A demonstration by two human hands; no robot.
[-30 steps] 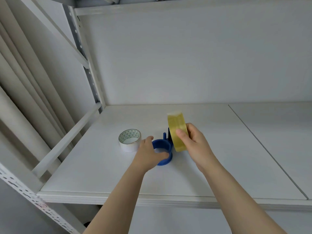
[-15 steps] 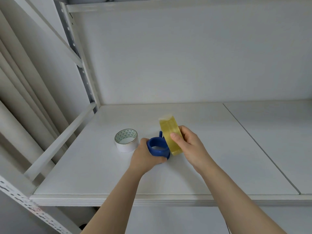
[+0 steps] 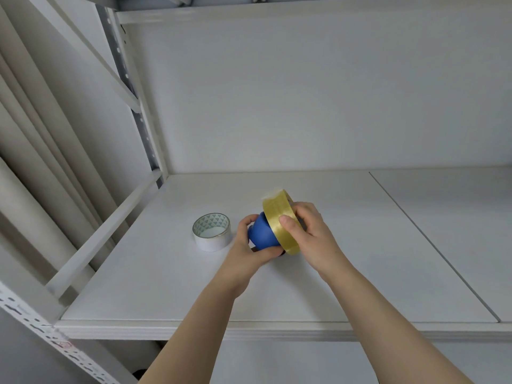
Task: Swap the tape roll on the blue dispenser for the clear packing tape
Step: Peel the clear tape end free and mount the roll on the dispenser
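My left hand [image 3: 245,252] grips the blue dispenser [image 3: 263,232], lifted a little above the white shelf and tipped on its side. My right hand [image 3: 310,236] holds the clear, yellowish packing tape roll [image 3: 279,221] on edge, pressed against the dispenser's right side. Whether the roll sits on the dispenser's hub is hidden by the roll and my fingers. A white tape roll [image 3: 212,231] with a green triangle pattern inside lies flat on the shelf just left of my left hand.
The white shelf board [image 3: 360,273] has a seam running diagonally at the right. A slanted white brace [image 3: 110,225] and a perforated metal upright [image 3: 141,120] bound the left side. The back wall stands behind.
My left hand has lifted the blue dispenser and tipped it on its side. My right hand has brought the clear roll against it.
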